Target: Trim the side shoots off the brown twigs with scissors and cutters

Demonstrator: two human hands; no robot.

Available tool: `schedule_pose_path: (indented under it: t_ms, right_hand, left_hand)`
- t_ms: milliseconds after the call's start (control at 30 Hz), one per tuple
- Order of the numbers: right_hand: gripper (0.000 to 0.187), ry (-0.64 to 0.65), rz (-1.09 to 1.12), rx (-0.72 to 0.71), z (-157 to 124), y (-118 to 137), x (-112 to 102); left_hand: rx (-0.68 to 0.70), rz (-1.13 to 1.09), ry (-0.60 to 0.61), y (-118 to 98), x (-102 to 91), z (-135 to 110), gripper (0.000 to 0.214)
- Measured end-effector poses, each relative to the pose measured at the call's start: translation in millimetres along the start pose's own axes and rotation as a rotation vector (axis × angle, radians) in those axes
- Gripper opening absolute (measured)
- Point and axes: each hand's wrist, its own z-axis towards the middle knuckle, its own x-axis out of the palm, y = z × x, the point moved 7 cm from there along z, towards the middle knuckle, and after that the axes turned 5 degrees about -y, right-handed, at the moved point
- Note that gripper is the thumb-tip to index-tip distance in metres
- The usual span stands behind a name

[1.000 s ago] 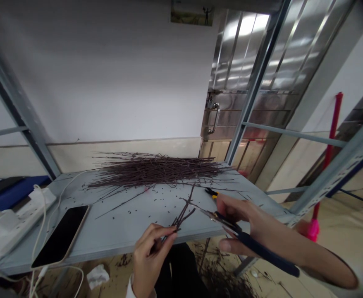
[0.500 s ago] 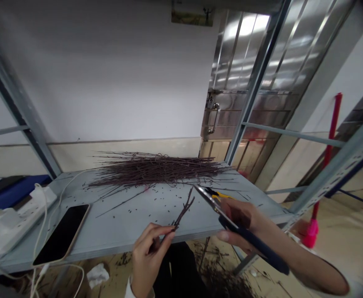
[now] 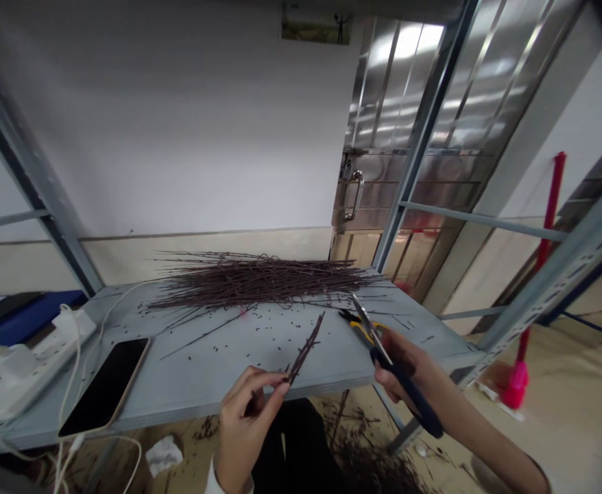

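Note:
My left hand (image 3: 247,422) pinches the lower end of a thin dark twig (image 3: 305,348) that points up and to the right over the front edge of the grey shelf (image 3: 260,350). My right hand (image 3: 408,374) is closed on blue-handled scissors (image 3: 383,357), blades pointing up and away, a short way right of the twig's tip. A pile of long dark twigs (image 3: 260,280) lies across the back of the shelf. Tiny dark clippings are scattered over the shelf top.
A black phone (image 3: 106,384) lies at the shelf's left front, beside a white power strip (image 3: 28,360) with cables. A yellow-handled tool (image 3: 355,319) lies near the scissors. Metal rack uprights stand left and right. Twig scraps litter the floor (image 3: 367,466) below; a red pole (image 3: 537,274) stands right.
My right hand has swung the scissors away from the twig, blades now pointing upward and apart from it. My left hand keeps the twig, which looks shorter and without its side branches.

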Motion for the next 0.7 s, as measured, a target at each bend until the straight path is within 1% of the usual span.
schedule_pose_path:
  t_ms: [167, 300, 400, 500, 600, 700]
  right_hand:
    - [0.034, -0.054, 0.017, 0.007, -7, -38, 17]
    - [0.033, -0.054, 0.010, 0.019, -17, -57, 35]
    - [0.032, -0.080, 0.064, 0.047, -31, -70, 46]
    - [0.035, -0.137, 0.132, 0.044, -47, -76, 58]
    - [0.037, -0.189, 0.216, 0.034, -65, -76, 72]
    - [0.043, -0.206, 0.310, 0.059, -81, -74, 90]
  left_hand:
    - [-0.122, -0.075, 0.015, 4, -2.0, 8, 0.004]
    - [-0.281, -0.182, 0.093, 7, -3.6, 16, 0.014]
    - [-0.360, -0.261, 0.126, 9, -6.6, 18, 0.020]
    - [-0.430, -0.330, 0.127, 14, -8.7, 17, 0.026]
    - [-0.482, -0.363, 0.134, 18, -8.1, 14, 0.030]
    - [-0.508, -0.387, 0.186, 22, -4.8, 13, 0.033]
